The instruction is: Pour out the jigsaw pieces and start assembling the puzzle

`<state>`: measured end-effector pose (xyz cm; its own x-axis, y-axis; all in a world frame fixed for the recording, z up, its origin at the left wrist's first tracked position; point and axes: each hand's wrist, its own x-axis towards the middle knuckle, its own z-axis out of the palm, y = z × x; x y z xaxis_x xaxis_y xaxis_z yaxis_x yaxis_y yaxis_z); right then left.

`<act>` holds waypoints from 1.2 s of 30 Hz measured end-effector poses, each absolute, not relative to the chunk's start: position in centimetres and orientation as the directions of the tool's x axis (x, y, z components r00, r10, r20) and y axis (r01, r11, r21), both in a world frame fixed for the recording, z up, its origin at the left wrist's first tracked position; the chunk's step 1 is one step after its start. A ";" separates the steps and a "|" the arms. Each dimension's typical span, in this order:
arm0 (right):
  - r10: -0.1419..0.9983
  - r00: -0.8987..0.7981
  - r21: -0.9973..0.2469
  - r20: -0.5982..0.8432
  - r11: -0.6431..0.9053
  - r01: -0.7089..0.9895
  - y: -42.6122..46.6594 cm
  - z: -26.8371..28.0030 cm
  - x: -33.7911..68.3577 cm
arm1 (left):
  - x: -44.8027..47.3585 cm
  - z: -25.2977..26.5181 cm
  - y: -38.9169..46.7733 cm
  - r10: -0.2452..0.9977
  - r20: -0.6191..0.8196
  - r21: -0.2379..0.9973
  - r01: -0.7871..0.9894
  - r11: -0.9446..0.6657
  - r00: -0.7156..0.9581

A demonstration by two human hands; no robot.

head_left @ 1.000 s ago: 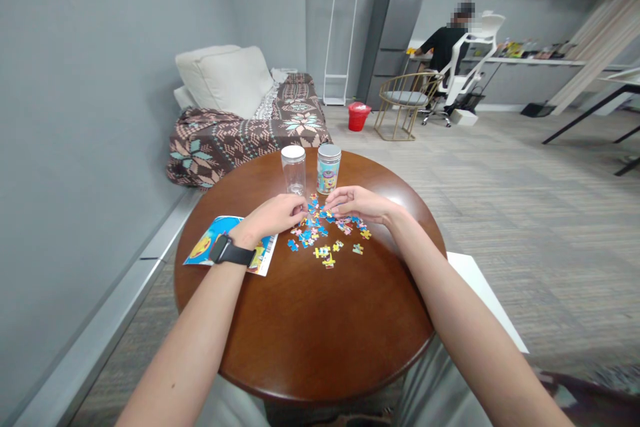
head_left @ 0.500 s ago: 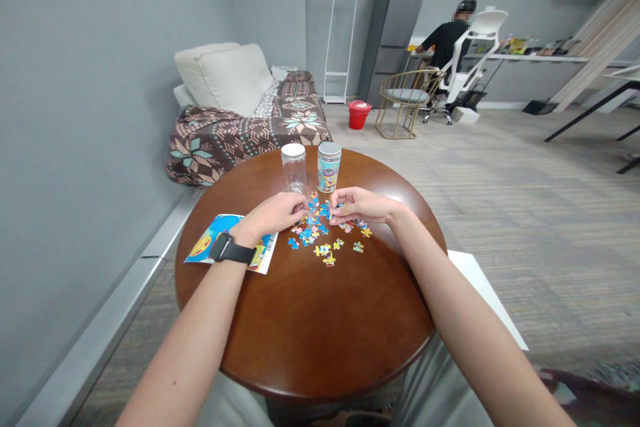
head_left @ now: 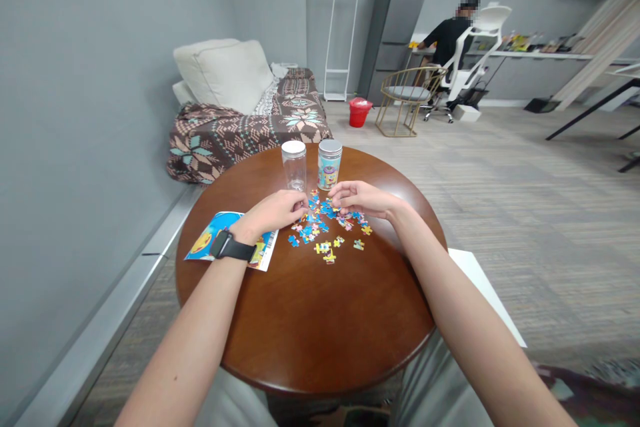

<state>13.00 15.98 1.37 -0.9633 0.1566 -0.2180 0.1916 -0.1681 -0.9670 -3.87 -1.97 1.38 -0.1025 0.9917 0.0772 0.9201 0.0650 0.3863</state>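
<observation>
Many small jigsaw puzzle pieces [head_left: 311, 229], mostly blue, pink and yellow, lie in a loose heap on the round brown table [head_left: 320, 320]. At the heap's left edge is my left hand [head_left: 281, 208], fingers curled down and together; whatever they hold is hidden. My right hand [head_left: 361, 200] hovers over the heap's right side, its thumb and fingers somewhat apart, with no piece visible between them. A few yellow pieces [head_left: 329, 256] lie apart, nearer to me. Partly under my left wrist is a blue and yellow picture sheet [head_left: 206, 240].
Behind the heap stand a clear jar with a white lid [head_left: 295, 170] and a cartoon-printed jar with a silver lid [head_left: 329, 165]. A blanket-covered sofa [head_left: 240, 137] is beyond the table. Farther off are a red bin [head_left: 358, 113], chairs and a person [head_left: 447, 40] at a counter.
My right hand has risen slightly and its pinched fingers have loosened. The left hand has stayed almost in place. The whole view has shifted very slightly.
</observation>
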 end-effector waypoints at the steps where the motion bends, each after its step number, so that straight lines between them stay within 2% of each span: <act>1: 0.159 -0.962 -0.966 -0.221 -0.170 0.194 16.0 1.3 13.0 | -3.9 1.4 -2.0 0.992 0.078 0.384 0.921 0.064 -0.101; 7: 0.182 -0.955 -0.961 -0.233 -0.191 0.198 16.2 1.0 12.9 | -3.9 1.3 -2.0 0.991 0.082 0.385 0.921 0.065 -0.104; 13: 0.158 -0.962 -0.971 -0.224 -0.118 0.207 15.9 1.5 13.0 | -3.8 1.4 -2.0 0.992 0.078 0.388 0.919 0.065 -0.103; 19: 0.231 -0.946 -0.967 -0.229 -0.162 0.194 15.9 1.6 12.9 | -3.8 1.5 -2.0 0.992 0.070 0.387 0.920 0.068 -0.103; 28: 0.249 -0.938 -0.963 -0.243 -0.180 0.202 16.0 1.3 12.9 | -3.9 1.2 -2.0 0.991 0.081 0.393 0.917 0.065 -0.105; 36: 0.193 -0.951 -0.966 -0.240 -0.140 0.215 15.8 1.6 13.1 | -4.0 1.1 -1.9 0.992 0.071 0.391 0.918 0.071 -0.107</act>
<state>13.09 15.85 1.65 -0.9514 0.1931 -0.2399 0.2152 -0.1401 -0.9665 -4.01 -1.86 1.15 -0.1072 0.9917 0.0707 0.9177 0.0713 0.3909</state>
